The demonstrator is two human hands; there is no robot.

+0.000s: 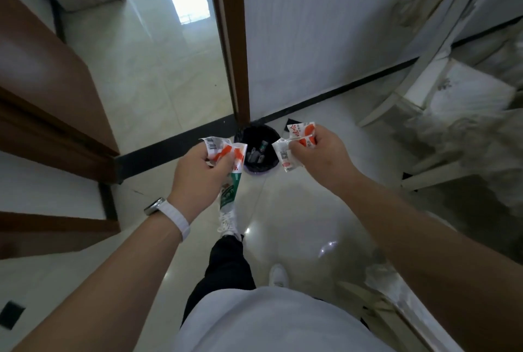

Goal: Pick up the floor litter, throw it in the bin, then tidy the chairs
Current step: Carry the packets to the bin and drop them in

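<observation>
A small round bin [258, 136] with a black liner stands on the floor by the door frame, with some litter inside. My left hand [198, 173] grips white-and-orange wrappers [226, 150] and a green-and-white wrapper [230, 190] that hangs down. It hovers just left of the bin. My right hand [319, 150] holds more white-and-orange wrappers [297, 139] just right of the bin. A white chair [441, 88] with a patterned seat stands at the right against the wall.
A brown door frame [232, 40] rises behind the bin, with an open doorway to its left. A brown wooden door [48, 82] is at the left. Another pale chair [396, 295] is at the lower right. Glossy tiled floor lies underfoot.
</observation>
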